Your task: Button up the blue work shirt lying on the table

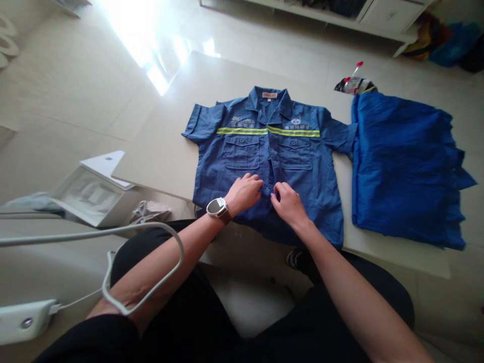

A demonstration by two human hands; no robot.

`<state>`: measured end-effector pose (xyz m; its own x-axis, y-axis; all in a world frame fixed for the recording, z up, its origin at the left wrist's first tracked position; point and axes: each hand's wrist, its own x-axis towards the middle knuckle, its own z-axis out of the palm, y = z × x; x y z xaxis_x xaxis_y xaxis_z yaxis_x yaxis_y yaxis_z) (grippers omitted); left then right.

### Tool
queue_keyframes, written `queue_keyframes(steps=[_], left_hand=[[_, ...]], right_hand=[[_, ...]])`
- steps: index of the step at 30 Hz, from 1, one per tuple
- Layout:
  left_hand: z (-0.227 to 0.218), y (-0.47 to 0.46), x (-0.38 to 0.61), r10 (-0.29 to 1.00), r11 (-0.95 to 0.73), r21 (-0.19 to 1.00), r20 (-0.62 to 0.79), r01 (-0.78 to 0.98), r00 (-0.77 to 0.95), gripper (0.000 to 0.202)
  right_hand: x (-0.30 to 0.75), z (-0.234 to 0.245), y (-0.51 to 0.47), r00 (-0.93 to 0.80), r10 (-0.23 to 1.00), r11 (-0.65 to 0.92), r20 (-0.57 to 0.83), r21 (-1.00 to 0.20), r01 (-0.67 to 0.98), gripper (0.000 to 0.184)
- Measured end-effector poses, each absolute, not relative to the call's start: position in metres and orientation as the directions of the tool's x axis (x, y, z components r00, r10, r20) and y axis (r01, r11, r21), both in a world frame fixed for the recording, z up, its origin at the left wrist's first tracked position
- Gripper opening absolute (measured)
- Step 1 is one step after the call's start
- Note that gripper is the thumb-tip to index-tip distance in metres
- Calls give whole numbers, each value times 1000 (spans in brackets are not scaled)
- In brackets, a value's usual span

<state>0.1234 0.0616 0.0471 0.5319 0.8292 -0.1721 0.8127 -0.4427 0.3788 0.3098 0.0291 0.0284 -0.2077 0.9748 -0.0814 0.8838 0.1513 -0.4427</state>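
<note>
A blue short-sleeved work shirt (212, 161) lies front up, collar away from me, with a yellow-and-silver reflective band and two chest pockets. Its lower hem hangs over the near table edge. At the lower front opening, my left hand (245, 192) has its fingers curled down onto the cloth just left of the button line. Across the opening, my right hand (290, 204) pinches the shirt's front edge between thumb and fingers. A button shows between the two hands. The watch (217, 206) is on my left wrist.
The shirt rests on a pale table (162, 136). Folded bright blue cloth (408, 166) lies at the right, touching a sleeve. Bottles with red caps (353, 80) stand behind it. A white box (94, 196) sits lower left, and a grey cable (151, 229) loops over my left arm.
</note>
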Motion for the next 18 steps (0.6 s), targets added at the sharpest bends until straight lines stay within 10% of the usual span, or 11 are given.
queue_keyframes(steps=[18], left_hand=[[7,71,169,947,-77,615,-201,785,250,16]], right_hand=[[317,15,35,-13,998,-32,-66,-632,774,22]])
